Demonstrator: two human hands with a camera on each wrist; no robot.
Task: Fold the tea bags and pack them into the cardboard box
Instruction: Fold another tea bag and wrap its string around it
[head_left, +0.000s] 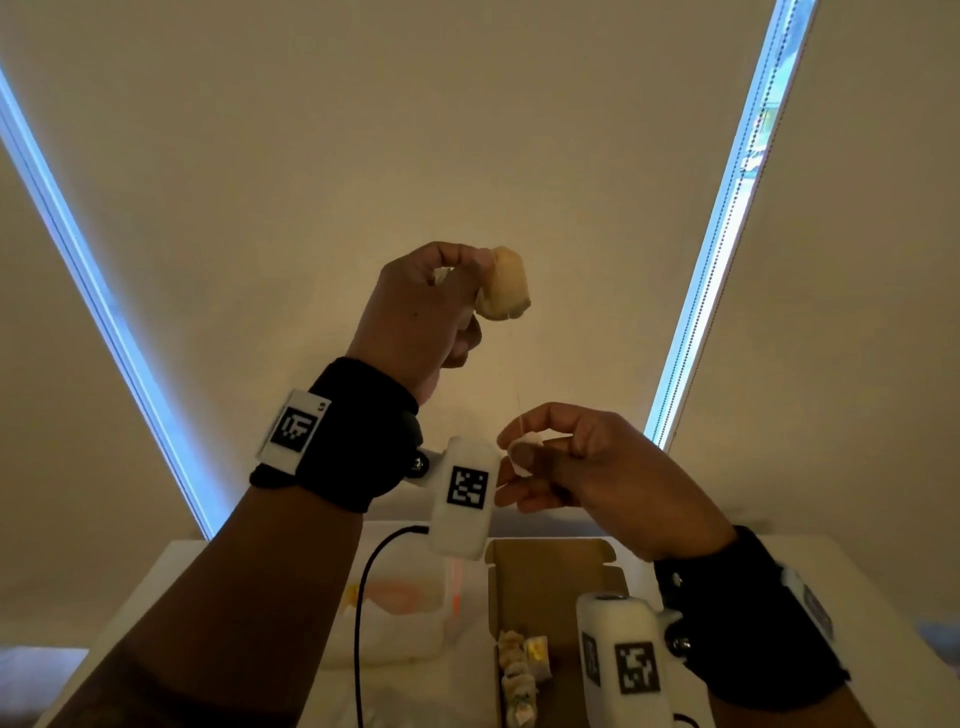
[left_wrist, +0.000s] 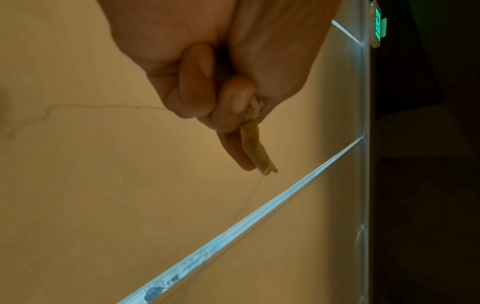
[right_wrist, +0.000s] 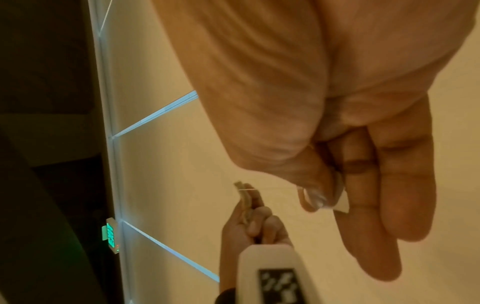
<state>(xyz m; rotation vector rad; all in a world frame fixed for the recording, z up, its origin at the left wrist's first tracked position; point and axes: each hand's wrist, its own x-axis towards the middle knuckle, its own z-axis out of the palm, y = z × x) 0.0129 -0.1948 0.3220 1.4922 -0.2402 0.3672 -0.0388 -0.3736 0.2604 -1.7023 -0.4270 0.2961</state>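
Note:
My left hand (head_left: 457, 280) is raised high and pinches a folded tan tea bag (head_left: 503, 283) between thumb and fingers; the left wrist view shows the tea bag (left_wrist: 255, 148) edge-on under the fingertips. A thin string (head_left: 519, 400) runs down from it to a small white paper tag (head_left: 523, 453), pinched by my right hand (head_left: 524, 457). In the right wrist view the tag (right_wrist: 341, 200) sits between thumb and forefinger. Below, an open cardboard box (head_left: 550, 564) holds several folded tea bags (head_left: 519, 670).
The box stands on a white table (head_left: 171, 566). A white plastic bag (head_left: 395, 618) lies to the left of the box, with a black cable (head_left: 363, 597) running over it. Pale blinds with bright gaps (head_left: 727, 234) fill the background.

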